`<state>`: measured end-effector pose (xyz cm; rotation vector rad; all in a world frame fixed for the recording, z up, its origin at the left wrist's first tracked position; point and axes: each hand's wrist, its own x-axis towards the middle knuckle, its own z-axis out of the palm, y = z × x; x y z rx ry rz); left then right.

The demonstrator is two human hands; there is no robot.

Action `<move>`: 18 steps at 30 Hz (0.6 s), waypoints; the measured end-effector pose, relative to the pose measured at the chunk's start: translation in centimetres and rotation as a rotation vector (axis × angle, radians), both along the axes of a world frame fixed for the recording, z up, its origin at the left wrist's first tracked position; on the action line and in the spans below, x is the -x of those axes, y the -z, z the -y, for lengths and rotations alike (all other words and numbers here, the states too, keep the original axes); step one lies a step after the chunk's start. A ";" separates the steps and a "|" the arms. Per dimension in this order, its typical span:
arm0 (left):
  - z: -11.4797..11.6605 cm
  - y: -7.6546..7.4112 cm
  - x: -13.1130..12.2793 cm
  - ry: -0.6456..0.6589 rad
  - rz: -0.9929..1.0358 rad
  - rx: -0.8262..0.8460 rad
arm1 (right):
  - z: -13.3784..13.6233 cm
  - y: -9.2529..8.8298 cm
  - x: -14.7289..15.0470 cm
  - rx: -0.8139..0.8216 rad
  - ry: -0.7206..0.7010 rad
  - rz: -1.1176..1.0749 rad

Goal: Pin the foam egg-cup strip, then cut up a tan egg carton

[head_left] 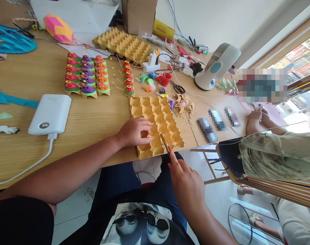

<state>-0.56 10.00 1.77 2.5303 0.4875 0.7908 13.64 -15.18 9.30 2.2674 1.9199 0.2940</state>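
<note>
A yellow egg tray lies at the table's front edge. My left hand rests on its left part, thumb and fingers apart, with nothing in it. In my right hand is a thin tool with a red part, perhaps a knife or brush; its tip touches or hovers just over the tray. Behind the tray stand painted egg-tray pieces in red, purple and orange, and a narrow red and green strip.
A white power bank with a cable lies left. Behind are another egg tray, a red cup, black scissors, torn tray scraps and a fan. Another person sits at the right.
</note>
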 end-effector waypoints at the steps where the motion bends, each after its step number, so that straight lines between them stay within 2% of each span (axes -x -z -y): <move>1: 0.0 0.0 0.0 -0.003 -0.001 0.002 | 0.1 0.0 -0.1 -0.005 -0.002 -0.002; 18: 0.1 -0.1 0.0 -0.001 -0.017 0.023 | -0.1 0.6 0.4 -0.045 -0.021 0.025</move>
